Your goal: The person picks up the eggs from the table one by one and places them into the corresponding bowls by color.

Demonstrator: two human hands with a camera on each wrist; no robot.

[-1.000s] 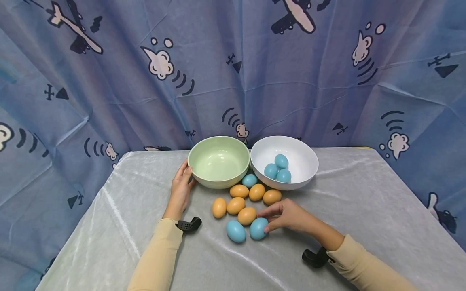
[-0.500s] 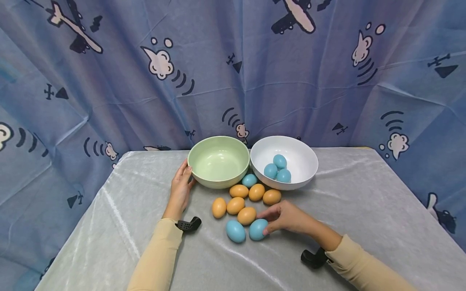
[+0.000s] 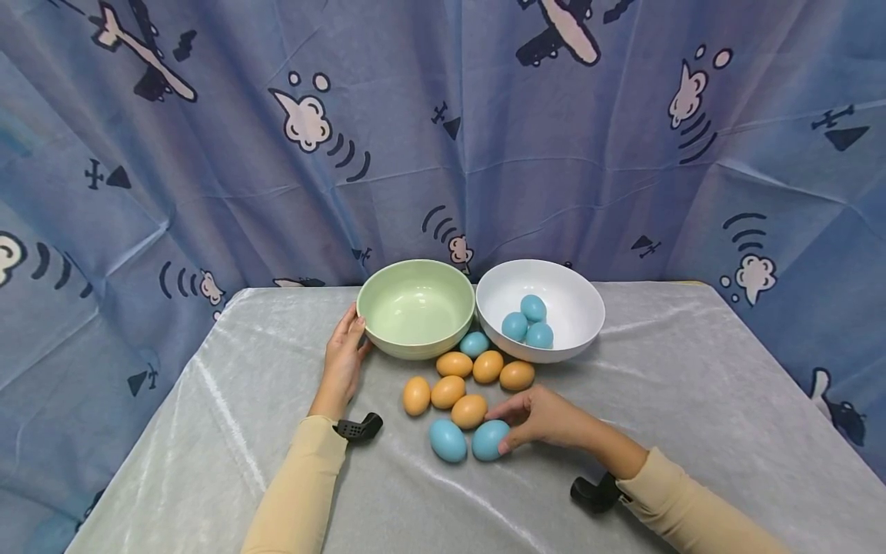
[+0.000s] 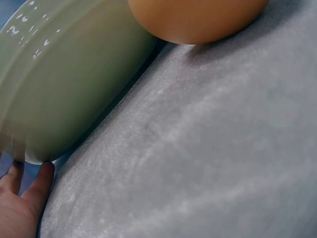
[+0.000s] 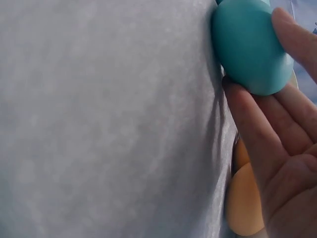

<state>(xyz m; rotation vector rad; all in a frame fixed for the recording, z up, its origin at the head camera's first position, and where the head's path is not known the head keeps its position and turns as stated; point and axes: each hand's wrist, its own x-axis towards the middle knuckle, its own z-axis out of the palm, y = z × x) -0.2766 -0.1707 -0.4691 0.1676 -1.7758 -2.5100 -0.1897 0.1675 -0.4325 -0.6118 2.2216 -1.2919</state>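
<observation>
In the head view my right hand [image 3: 543,415] holds a blue egg [image 3: 490,441] at the front of a group of eggs, thumb on its near right side and fingers on its far side. The right wrist view shows the same egg [image 5: 252,47] between thumb and fingers. Another blue egg [image 3: 447,441] lies just left of it. My left hand [image 3: 342,360] touches the left outer wall of a light green bowl [image 3: 415,308], which has nothing in it. In the left wrist view, extended fingers [image 4: 39,186] meet the bowl's side.
A white bowl [image 3: 577,308] stands right against the green one, with 3 blue eggs [image 3: 539,335] inside. Several orange eggs [image 3: 448,392] lie in front of the bowls, and a blue egg [image 3: 474,344] sits between them. A patterned curtain [image 3: 388,138] hangs behind the grey-covered table [image 3: 664,369].
My right hand and the blue egg at its fingers have shifted very slightly toward the front left. The left hand stays at the green bowl.
</observation>
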